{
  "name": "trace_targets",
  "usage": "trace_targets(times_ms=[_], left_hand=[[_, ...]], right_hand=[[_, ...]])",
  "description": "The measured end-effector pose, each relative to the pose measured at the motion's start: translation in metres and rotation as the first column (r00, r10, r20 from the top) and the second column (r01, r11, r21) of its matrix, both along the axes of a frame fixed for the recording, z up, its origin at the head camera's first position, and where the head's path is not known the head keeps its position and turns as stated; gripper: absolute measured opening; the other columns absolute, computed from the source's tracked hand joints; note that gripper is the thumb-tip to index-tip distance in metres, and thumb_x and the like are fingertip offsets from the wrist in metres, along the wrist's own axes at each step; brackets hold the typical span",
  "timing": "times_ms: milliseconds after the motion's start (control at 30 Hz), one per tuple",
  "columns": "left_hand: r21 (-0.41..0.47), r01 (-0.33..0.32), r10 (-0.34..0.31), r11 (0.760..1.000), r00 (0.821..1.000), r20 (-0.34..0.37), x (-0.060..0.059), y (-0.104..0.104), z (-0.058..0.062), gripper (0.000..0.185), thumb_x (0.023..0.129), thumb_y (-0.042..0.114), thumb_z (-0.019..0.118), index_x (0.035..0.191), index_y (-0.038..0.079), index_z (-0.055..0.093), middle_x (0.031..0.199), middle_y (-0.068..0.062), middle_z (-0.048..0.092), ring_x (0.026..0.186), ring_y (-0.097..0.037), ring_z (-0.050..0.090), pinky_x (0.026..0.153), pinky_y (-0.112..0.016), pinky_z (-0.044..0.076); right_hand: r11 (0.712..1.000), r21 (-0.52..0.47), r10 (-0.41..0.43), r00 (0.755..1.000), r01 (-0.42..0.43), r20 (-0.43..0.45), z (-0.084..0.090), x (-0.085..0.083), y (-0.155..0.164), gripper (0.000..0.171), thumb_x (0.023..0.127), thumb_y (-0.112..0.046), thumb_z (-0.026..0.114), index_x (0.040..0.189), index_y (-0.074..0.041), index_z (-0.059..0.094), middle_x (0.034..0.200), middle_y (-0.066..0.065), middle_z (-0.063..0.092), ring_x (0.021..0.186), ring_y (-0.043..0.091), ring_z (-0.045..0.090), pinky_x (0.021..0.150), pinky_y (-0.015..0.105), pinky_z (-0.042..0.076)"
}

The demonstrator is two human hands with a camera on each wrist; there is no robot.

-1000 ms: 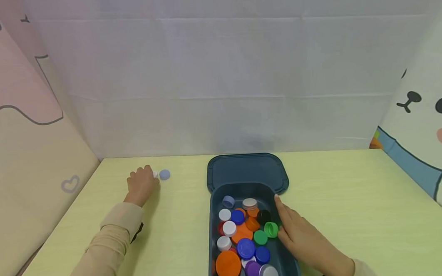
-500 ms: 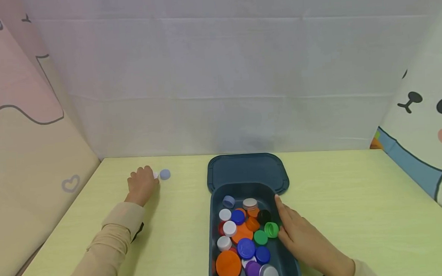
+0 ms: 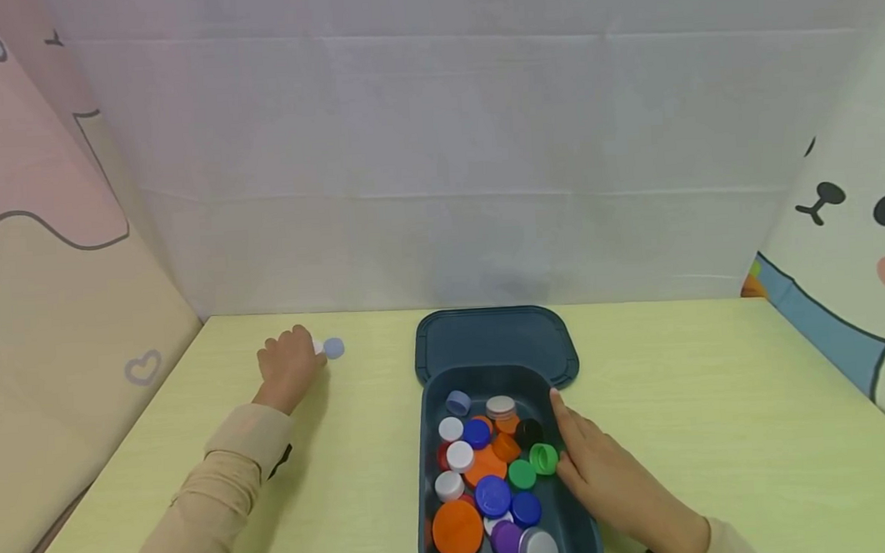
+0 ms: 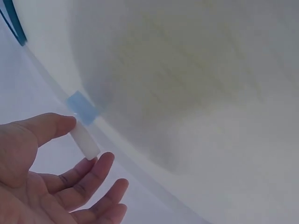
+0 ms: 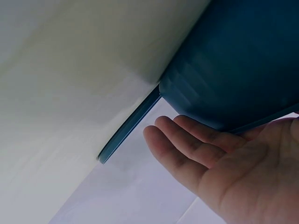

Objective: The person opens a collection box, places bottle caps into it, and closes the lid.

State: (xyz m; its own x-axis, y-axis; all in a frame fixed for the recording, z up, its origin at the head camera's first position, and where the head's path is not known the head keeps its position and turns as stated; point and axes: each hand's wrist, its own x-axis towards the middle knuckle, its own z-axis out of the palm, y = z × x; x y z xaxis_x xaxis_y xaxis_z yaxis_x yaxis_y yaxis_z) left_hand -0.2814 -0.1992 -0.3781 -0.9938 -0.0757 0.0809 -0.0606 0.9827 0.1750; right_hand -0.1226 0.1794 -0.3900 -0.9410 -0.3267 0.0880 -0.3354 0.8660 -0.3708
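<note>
Since a second ago little has changed: my left hand [image 3: 288, 370] has edged slightly toward the pale blue cap [image 3: 333, 347], which now sits a touch further right on the table [image 3: 720, 412]. My right hand [image 3: 611, 481] has not moved.

My left hand is half open. In the left wrist view the thumb and the tip of a finger pinch a small white cap [image 4: 84, 141] by its edges, while the other fingers [image 4: 100, 191] lie loosely curved beneath it and hold nothing. The white cap is just beside the pale blue cap, at the far left of the table; I cannot tell whether the two touch.

My right hand is open, with its fingers straight and resting against the right wall of the dark blue tub [image 3: 585, 524]; the right wrist view shows them lying along the tub's outer side. The bright green cap [image 3: 544, 459] lies closest to them inside.

Counting: one tub, with one flat lid [image 3: 491, 341] lying behind it. On the table outside the tub are two caps, one white and one pale blue. The tub holds roughly sixteen caps, piled so that some hide others: I count four white or grey, four blue, three orange, two green, one black, one purple and one red.
</note>
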Motion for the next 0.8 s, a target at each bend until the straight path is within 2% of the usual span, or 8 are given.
trace_targets(times_ms=[133, 300, 467, 700, 800], left_hand=[[-0.028, -0.002, 0.001, 1.000, 1.000, -0.017, 0.005, 0.010, 0.008, 0.031, 0.083, 0.023, 0.058, 0.085, -0.006, 0.048, 0.073, -0.017, 0.052, 0.069, -0.034, 0.049, 0.064, -0.043, 0.041], [-0.058, 0.014, -0.015, 0.998, 1.000, -0.015, 0.011, 0.025, 0.019, 0.033, 0.084, 0.025, 0.058, 0.091, -0.007, 0.050, 0.080, -0.020, 0.057, 0.075, -0.037, 0.052, 0.068, -0.045, 0.043], [-0.097, 0.066, -0.070, 0.993, 0.997, -0.037, 0.020, 0.044, 0.028, 0.037, 0.084, 0.026, 0.059, 0.097, -0.008, 0.053, 0.088, -0.021, 0.061, 0.081, -0.038, 0.055, 0.072, -0.047, 0.045], [-0.119, 0.169, -0.186, 0.978, 0.971, -0.150, 0.037, 0.080, 0.036, 0.034, 0.081, 0.028, 0.065, 0.091, -0.003, 0.055, 0.085, -0.017, 0.062, 0.078, -0.035, 0.056, 0.068, -0.045, 0.046], [-0.127, 0.212, -0.232, 0.969, 0.957, -0.174, 0.045, 0.095, 0.040, 0.034, 0.080, 0.027, 0.067, 0.091, -0.002, 0.056, 0.085, -0.016, 0.062, 0.077, -0.034, 0.056, 0.069, -0.045, 0.046]], right_hand=[[1.000, -0.005, -0.001, 1.000, 0.001, 0.004, 0.001, 0.000, -0.001, 0.064, 0.090, -0.014, 0.046, 0.145, -0.002, 0.016, 0.140, 0.021, 0.039, 0.124, 0.034, 0.044, 0.098, 0.047, 0.039], [1.000, -0.004, 0.000, 1.000, 0.000, -0.004, 0.001, 0.000, -0.001, 0.064, 0.089, -0.014, 0.046, 0.145, -0.002, 0.017, 0.140, 0.021, 0.040, 0.124, 0.034, 0.044, 0.098, 0.047, 0.039], [1.000, 0.000, 0.008, 1.000, -0.008, -0.018, 0.000, 0.000, 0.000, 0.064, 0.089, -0.014, 0.047, 0.145, -0.001, 0.017, 0.139, 0.021, 0.040, 0.124, 0.034, 0.044, 0.098, 0.047, 0.040], [1.000, -0.006, 0.004, 1.000, -0.004, -0.008, 0.000, 0.001, 0.000, 0.064, 0.089, -0.013, 0.046, 0.145, -0.002, 0.016, 0.140, 0.021, 0.040, 0.124, 0.034, 0.044, 0.098, 0.047, 0.039], [1.000, -0.005, 0.003, 1.000, -0.003, -0.006, 0.000, 0.000, 0.000, 0.065, 0.089, -0.014, 0.046, 0.145, -0.002, 0.016, 0.140, 0.021, 0.039, 0.124, 0.034, 0.044, 0.098, 0.047, 0.039]])
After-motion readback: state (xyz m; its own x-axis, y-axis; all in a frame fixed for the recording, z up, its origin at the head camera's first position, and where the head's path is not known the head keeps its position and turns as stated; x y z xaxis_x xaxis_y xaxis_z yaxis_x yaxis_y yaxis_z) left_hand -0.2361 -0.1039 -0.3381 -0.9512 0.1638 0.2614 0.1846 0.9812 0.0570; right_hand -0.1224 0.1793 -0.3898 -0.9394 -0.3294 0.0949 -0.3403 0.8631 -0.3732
